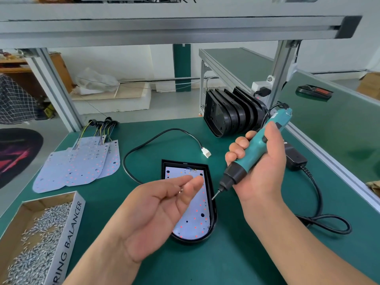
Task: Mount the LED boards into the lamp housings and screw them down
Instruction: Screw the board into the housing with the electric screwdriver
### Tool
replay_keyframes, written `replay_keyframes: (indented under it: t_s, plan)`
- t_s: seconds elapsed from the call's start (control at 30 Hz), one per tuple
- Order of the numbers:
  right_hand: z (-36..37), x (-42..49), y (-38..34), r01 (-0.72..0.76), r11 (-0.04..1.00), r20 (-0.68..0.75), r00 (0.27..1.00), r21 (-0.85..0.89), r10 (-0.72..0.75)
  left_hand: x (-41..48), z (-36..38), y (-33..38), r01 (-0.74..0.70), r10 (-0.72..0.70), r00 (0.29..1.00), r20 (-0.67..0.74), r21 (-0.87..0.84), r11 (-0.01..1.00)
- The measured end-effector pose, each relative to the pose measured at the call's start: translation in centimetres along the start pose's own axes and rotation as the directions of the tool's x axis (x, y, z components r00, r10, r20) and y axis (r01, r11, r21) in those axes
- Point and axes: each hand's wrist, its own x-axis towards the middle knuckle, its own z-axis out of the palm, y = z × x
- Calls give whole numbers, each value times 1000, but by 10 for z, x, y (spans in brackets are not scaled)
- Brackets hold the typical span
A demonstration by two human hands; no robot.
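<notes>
Teal electric screwdriver [254, 150] gripped in right hand [262, 175], bit at lamp housing [185, 162] rim; left hand [156, 210] pinching screw [181, 191] above LED board [196, 215]

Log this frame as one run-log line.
left hand: pinches small screw | right hand: grips electric screwdriver | LED board: lies in lamp housing

LED board [197, 219] in housing [185, 163] centre; spare boards [78, 163] left; screw box [70, 233] front-left; housing stack [232, 112] behind-right.

Green-matted workbench [246, 254] under grey aluminium-profile frame [164, 27]. Second green-topped bench [242, 64] behind, right. White wall [123, 58]; pale grey floor [170, 103] with dark round rug [16, 153]. Brown wooden shelf [14, 66] far left. Light even.
</notes>
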Motion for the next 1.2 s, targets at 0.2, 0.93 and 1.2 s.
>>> replay_keyframes:
  t_s: [0.2, 0.93, 1.2]
  plan:
    - [1, -1, 0, -2, 1000, 15, 1000, -5, 2, -4, 5, -3, -144, 142, 990, 21, 198, 970]
    - [1, -1, -5, -5, 998, 30, 1000, 67, 3, -5, 6, -20, -125, 102, 992, 72, 513, 849]
    - [2, -2, -12, 30, 997, 45, 998, 74, -33, -4, 6, -30, -74, 42, 996, 76, 496, 865]
